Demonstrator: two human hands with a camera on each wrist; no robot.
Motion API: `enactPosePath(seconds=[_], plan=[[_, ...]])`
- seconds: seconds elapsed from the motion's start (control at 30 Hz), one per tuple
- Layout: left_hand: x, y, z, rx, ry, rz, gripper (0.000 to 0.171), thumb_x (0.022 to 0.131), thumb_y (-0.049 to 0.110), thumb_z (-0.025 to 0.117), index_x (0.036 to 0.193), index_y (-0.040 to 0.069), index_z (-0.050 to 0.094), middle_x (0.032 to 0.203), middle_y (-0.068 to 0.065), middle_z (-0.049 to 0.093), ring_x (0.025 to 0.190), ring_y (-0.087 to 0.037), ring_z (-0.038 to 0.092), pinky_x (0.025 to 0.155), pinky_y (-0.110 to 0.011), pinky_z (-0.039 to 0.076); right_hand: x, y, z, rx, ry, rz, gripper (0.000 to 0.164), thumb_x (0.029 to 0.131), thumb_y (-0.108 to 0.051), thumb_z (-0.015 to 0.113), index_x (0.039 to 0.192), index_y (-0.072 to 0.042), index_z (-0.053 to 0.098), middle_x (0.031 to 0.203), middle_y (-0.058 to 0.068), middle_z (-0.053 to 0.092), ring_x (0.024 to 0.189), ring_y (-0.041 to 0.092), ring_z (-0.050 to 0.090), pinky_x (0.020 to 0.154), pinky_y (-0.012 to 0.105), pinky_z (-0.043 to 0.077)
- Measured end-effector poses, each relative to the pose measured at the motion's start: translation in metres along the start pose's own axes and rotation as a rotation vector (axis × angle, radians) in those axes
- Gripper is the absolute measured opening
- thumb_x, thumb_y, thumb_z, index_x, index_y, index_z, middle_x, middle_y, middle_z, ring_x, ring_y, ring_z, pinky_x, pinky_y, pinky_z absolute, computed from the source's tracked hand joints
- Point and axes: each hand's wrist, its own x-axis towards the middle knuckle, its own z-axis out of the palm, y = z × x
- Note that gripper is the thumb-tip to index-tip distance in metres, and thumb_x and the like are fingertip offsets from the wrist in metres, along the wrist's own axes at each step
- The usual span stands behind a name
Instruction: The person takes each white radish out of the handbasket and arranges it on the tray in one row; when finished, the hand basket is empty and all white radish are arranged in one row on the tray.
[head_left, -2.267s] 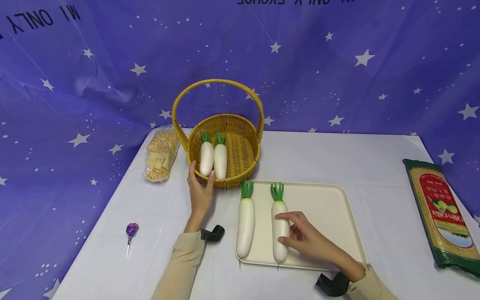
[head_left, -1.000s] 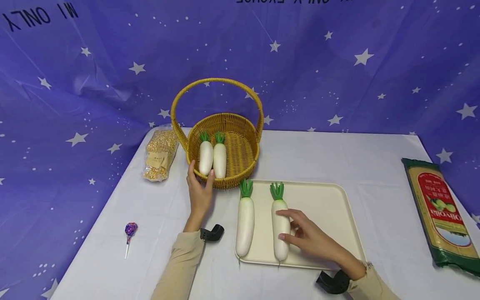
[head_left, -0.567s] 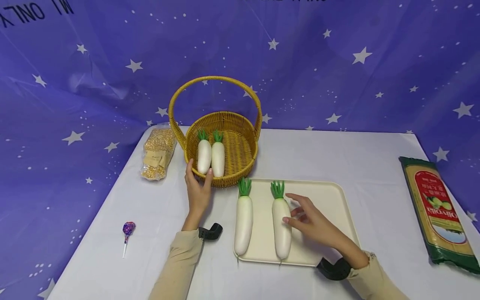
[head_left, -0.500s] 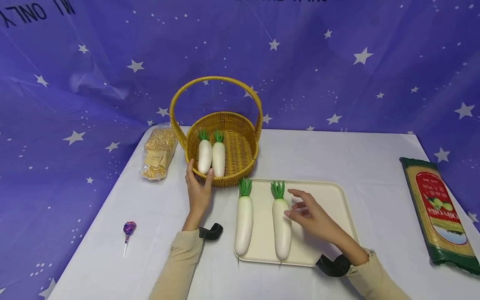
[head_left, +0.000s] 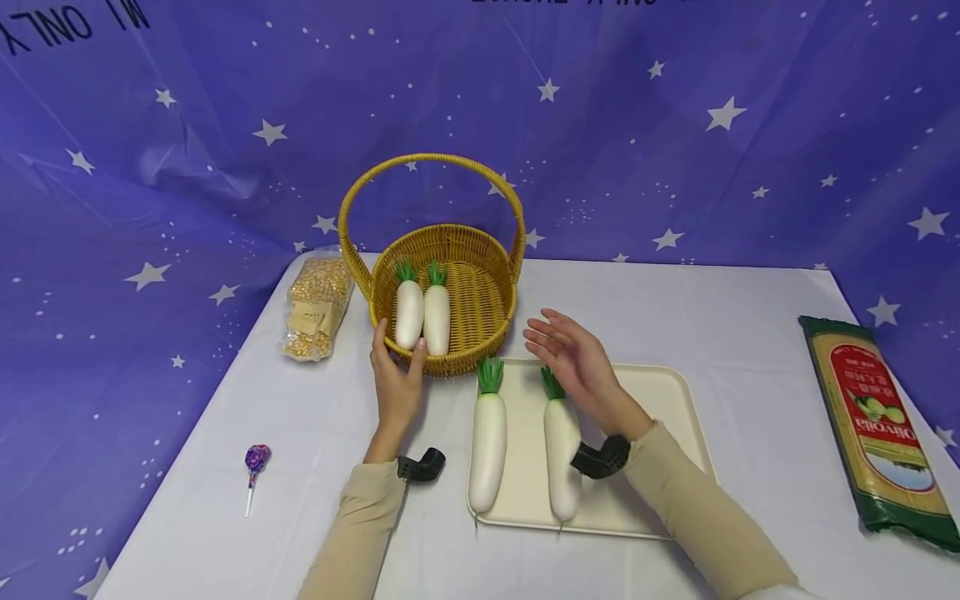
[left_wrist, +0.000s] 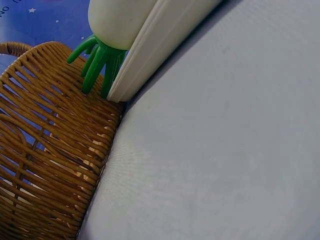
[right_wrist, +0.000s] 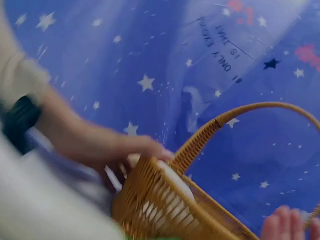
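Observation:
In the head view my left hand point(head_left: 396, 396) grips the front left rim of a wicker basket point(head_left: 459, 364), thumb and fingers over its edge. Inside lie two white radishes point(head_left: 409, 315) with green tops. My right hand point(head_left: 577, 362) hovers above a cream tray point(head_left: 671, 396), fingers fairly straight and holding nothing, right of the basket. Two longer white radishes point(head_left: 488, 450) lie on that tray; the hand and wrist partly cover the right one point(head_left: 561, 442). In the left wrist view, basket weave point(left_wrist: 55, 135) and a radish's green top point(left_wrist: 102, 65) meet at the tray corner.
A bag of corn kernels point(head_left: 318, 304) stands left of the basket. Nearer the front left lies a lollipop point(head_left: 257, 458). A green-ended pasta packet point(head_left: 877, 417) lies at the table's right edge. A purple starred cloth point(head_left: 600, 167) hangs behind.
My right hand has left the right-hand radish on the tray, moved up and left toward the basket, and its fingers have straightened. The left hand stays at the basket rim.

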Motion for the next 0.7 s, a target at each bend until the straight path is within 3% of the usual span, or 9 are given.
enactPosePath(seconds=[0.07,0.17,0.33,0.47,0.6,0.7], plan=[[0.000,0.000,0.001,0.002,0.007,-0.003,0.070,0.088,0.043,0.053,0.144,0.021,0.018,0.139,-0.021,0.026,0.123,-0.030,0.036,0.093,-0.045,0.036,0.020,0.003,0.014,0.124,-0.016,0.029,0.035,0.098,-0.019,0.035,0.131,-0.007,0.035,0.117,0.009,0.050,0.123,0.024,0.042,0.103,0.030,0.036],[-0.001,0.000,0.003,-0.008,0.011,-0.004,0.070,0.088,0.042,0.054,0.144,0.021,0.018,0.139,-0.019,0.026,0.126,-0.030,0.034,0.095,-0.046,0.035,0.051,0.009,0.035,0.212,-0.059,0.014,0.043,0.097,-0.020,0.036,0.137,-0.006,0.031,0.129,0.015,0.045,0.131,0.028,0.033,0.108,0.033,0.029],[-0.002,-0.001,0.004,-0.016,-0.002,-0.006,0.070,0.088,0.043,0.053,0.144,0.023,0.017,0.139,-0.019,0.026,0.127,-0.030,0.033,0.097,-0.047,0.034,0.090,0.023,0.058,0.179,-0.086,-0.036,0.046,0.097,-0.022,0.037,0.140,-0.008,0.029,0.144,0.019,0.031,0.134,0.031,0.030,0.111,0.040,0.022],[-0.002,-0.002,0.005,-0.004,0.004,0.000,0.069,0.088,0.043,0.053,0.144,0.024,0.018,0.138,-0.019,0.027,0.127,-0.031,0.033,0.098,-0.048,0.033,0.106,0.032,0.063,0.115,-0.035,-0.052,0.047,0.098,-0.021,0.037,0.142,-0.008,0.028,0.143,0.018,0.035,0.133,0.030,0.032,0.110,0.042,0.023],[-0.002,-0.001,0.005,-0.002,0.017,0.010,0.069,0.088,0.042,0.053,0.144,0.021,0.018,0.138,-0.020,0.028,0.127,-0.031,0.033,0.098,-0.049,0.033,0.114,0.037,0.068,-0.047,0.020,-0.066,0.043,0.098,-0.018,0.037,0.139,-0.006,0.033,0.140,0.020,0.039,0.129,0.032,0.038,0.108,0.045,0.027],[-0.001,-0.001,0.004,-0.002,0.019,0.014,0.070,0.088,0.042,0.054,0.144,0.019,0.019,0.138,-0.019,0.028,0.127,-0.031,0.033,0.099,-0.048,0.032,0.116,0.042,0.073,-0.361,0.055,-0.051,0.042,0.097,-0.017,0.039,0.137,-0.006,0.036,0.137,0.021,0.040,0.124,0.034,0.042,0.103,0.047,0.032]])
